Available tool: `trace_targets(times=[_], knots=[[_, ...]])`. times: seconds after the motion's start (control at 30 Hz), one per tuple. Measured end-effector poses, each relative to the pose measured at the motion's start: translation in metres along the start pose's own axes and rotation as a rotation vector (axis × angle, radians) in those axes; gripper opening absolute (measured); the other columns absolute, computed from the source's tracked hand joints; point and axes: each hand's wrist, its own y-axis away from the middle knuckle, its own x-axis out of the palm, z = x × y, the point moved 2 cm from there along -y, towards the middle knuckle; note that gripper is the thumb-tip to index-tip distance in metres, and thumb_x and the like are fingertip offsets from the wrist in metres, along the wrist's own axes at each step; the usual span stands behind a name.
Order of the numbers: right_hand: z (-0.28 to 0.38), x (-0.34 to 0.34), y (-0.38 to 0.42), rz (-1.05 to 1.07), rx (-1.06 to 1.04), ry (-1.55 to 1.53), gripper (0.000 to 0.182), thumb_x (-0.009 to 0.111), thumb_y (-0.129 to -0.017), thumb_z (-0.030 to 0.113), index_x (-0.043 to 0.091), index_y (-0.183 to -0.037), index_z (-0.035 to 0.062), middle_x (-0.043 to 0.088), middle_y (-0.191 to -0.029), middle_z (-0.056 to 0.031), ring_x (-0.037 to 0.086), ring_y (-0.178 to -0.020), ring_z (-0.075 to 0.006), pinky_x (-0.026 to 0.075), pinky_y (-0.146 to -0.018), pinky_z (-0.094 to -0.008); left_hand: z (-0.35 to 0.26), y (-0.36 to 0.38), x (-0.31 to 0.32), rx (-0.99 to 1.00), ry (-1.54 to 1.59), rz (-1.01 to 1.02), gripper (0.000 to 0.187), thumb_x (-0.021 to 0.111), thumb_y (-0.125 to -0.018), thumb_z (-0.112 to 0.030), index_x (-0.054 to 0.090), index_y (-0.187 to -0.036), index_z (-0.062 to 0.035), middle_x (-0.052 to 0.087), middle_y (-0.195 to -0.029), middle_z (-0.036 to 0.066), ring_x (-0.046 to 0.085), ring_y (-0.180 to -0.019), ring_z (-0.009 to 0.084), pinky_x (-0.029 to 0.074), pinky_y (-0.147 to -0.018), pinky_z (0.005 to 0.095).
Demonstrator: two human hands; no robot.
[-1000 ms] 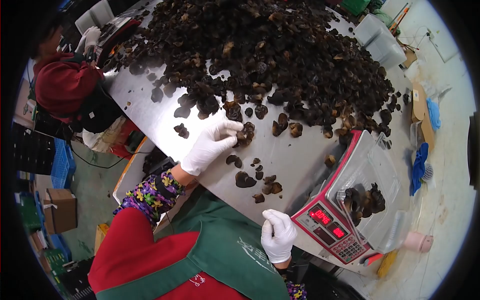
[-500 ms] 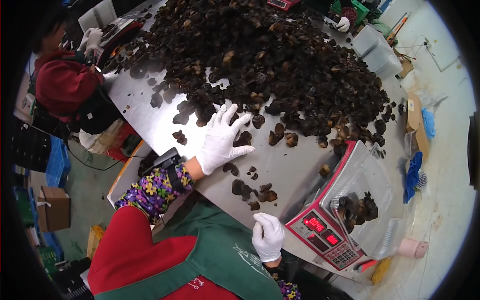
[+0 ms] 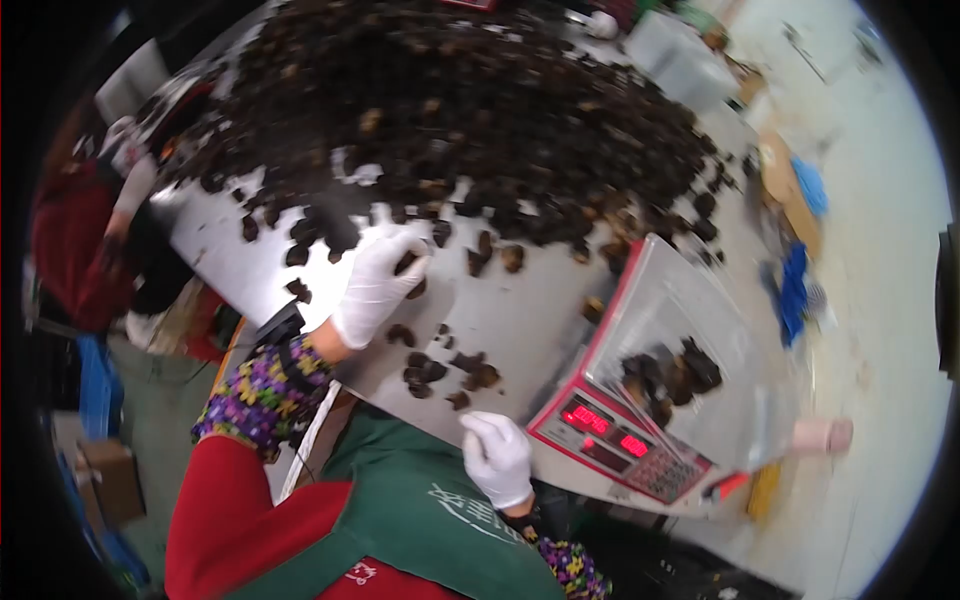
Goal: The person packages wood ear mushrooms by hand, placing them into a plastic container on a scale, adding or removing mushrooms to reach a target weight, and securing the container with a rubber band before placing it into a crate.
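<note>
My gloved left hand (image 3: 378,290) is over the metal table at the near edge of the pile, its fingers curled round a dark wood ear mushroom (image 3: 405,263). Closed near the table's front edge is my gloved right hand (image 3: 498,460); whatever its fingers might hold is hidden. Between the hands lie several loose wood ear mushrooms (image 3: 424,372) of various sizes. To the right, a red digital scale (image 3: 600,425) with lit red digits carries a clear plastic tray (image 3: 735,400), with a small heap of wood ear mushrooms (image 3: 670,378) in it.
A broad pile of wood ear mushrooms (image 3: 450,130) covers the back of the metal table (image 3: 520,330). At the left stands a co-worker in a red sleeve (image 3: 75,250) and white gloves. Clear bins (image 3: 680,62) sit back right; a pink cup-like object (image 3: 823,436) is near the scale.
My left hand has gone from spread fingers to curled round a mushroom. My right hand remains closed. The whole view has shifted and is blurred; the co-worker's hands have moved.
</note>
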Motion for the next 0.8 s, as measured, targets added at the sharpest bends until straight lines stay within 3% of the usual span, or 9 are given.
trace_targets(times=[0.03,0.1,0.17,0.23,0.4,0.5,0.57,0.67,0.8], knots=[[0.001,-0.001,0.0,-0.008,0.006,-0.026,0.026,0.07,-0.081,0.003,0.069,-0.107,0.0081,0.068,-0.101,-0.0101,0.067,-0.088,-0.0313,0.055,-0.077,-0.0408,-0.025,-0.007,0.002,0.031,0.102,-0.005,0.005,0.061,-0.095,0.001,0.061,-0.092,-0.0015,0.06,-0.069,0.002,0.059,-0.058,0.0077,0.046,-0.054,0.0238],[0.005,-0.005,-0.004,-0.032,-0.008,-0.043,0.023,0.069,-0.081,0.0,0.069,-0.104,0.007,0.068,-0.097,-0.0114,0.068,-0.086,-0.0316,0.055,-0.074,-0.0409,-0.076,-0.02,0.007,-0.187,0.415,0.107,0.003,0.061,-0.095,0.001,0.06,-0.093,-0.001,0.061,-0.069,0.003,0.059,-0.057,0.0079,0.046,-0.055,0.023],[0.002,-0.004,-0.002,-0.028,-0.022,-0.048,0.024,0.069,-0.081,0.001,0.068,-0.104,0.0065,0.068,-0.098,-0.0112,0.067,-0.087,-0.0317,0.055,-0.075,-0.041,-0.12,-0.034,0.018,-0.009,0.381,0.112,0.003,0.06,-0.095,0.002,0.059,-0.094,-0.0001,0.06,-0.067,0.002,0.059,-0.056,0.007,0.046,-0.054,0.022],[-0.004,0.001,0.003,-0.04,-0.028,-0.056,0.023,0.068,-0.083,0.002,0.067,-0.105,0.0062,0.067,-0.099,-0.0111,0.066,-0.087,-0.0328,0.055,-0.075,-0.0417,-0.154,-0.043,0.039,0.121,0.435,0.122,0.007,0.064,-0.089,0.005,0.061,-0.091,-0.0006,0.063,-0.082,0.004,0.06,-0.058,0.01,0.049,-0.058,0.0239],[-0.01,-0.001,0.007,-0.049,-0.029,-0.099,0.021,0.067,-0.085,0.006,0.065,-0.105,0.0039,0.066,-0.101,-0.0125,0.066,-0.089,-0.0327,0.054,-0.079,-0.0421,-0.219,-0.054,0.102,0.474,0.388,0.223,0.015,0.074,-0.082,-0.003,0.069,-0.096,-0.0073,0.067,-0.093,0.008,0.065,-0.084,0.0251,0.052,-0.075,0.0338],[-0.004,-0.007,0.004,-0.012,-0.012,-0.103,0.02,0.066,-0.085,0.006,0.067,-0.105,0.006,0.068,-0.098,-0.0134,0.066,-0.089,-0.0338,0.054,-0.078,-0.0432,-0.237,-0.043,0.118,0.667,0.212,0.531,0.046,0.076,-0.084,-0.028,0.062,-0.126,-0.0134,0.058,-0.128,0.015,0.055,-0.119,0.0385,0.048,-0.099,0.0457],[-0.009,-0.004,0.009,-0.018,0.01,-0.051,0.015,0.069,-0.081,0.007,0.068,-0.096,0.0044,0.066,-0.085,-0.018,0.065,-0.078,-0.0398,0.052,-0.07,-0.0477,-0.236,-0.028,0.117,0.766,0.187,0.486,0.045,0.076,-0.085,-0.031,0.063,-0.124,-0.0147,0.052,-0.139,0.018,0.047,-0.131,0.0468,0.045,-0.108,0.0498],[-0.016,-0.001,0.011,-0.003,-0.071,0.015,0.021,0.068,-0.081,0.004,0.071,-0.102,0.0059,0.068,-0.09,-0.0182,0.067,-0.08,-0.0377,0.053,-0.072,-0.0457,-0.217,-0.017,0.095,0.758,0.281,0.328,0.032,0.077,-0.084,-0.024,0.069,-0.113,-0.0138,0.057,-0.133,0.016,0.051,-0.129,0.0416,0.046,-0.105,0.0479],[-0.009,-0.003,0.005,-0.005,-0.038,-0.128,0.022,0.068,-0.082,0.002,0.069,-0.103,0.0056,0.067,-0.098,-0.0117,0.065,-0.087,-0.0322,0.054,-0.076,-0.0426,-0.122,-0.028,0.067,0.37,-0.032,0.171,0.028,0.074,-0.084,-0.014,0.069,-0.112,-0.0103,0.061,-0.127,0.014,0.058,-0.116,0.0352,0.049,-0.098,0.0448]])
